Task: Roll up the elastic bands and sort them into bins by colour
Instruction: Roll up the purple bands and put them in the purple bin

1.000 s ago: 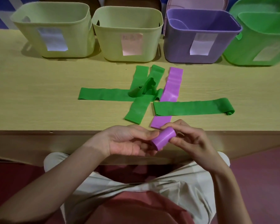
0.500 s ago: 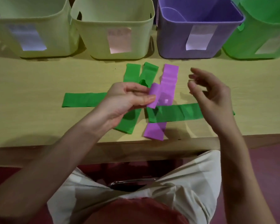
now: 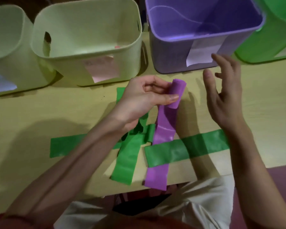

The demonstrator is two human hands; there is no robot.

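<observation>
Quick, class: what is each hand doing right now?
Left hand: pinching the rolled purple band.
Right hand: open, holding nothing.

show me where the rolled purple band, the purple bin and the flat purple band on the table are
rolled purple band [image 3: 176, 93], head view, middle of the roll.
purple bin [image 3: 170, 55], head view, front wall.
flat purple band [image 3: 157, 176], head view, near end.

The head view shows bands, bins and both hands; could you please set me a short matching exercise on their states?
Things:
1. rolled purple band
2. flat purple band
3. right hand
4. purple bin

States:
A. lies on the table, under a green band
B. open, holding nothing
C. stands behind the bands, bearing a white label
D. pinched in the left hand

Pairs: 1-D, 2-A, 3-B, 4-C
</observation>
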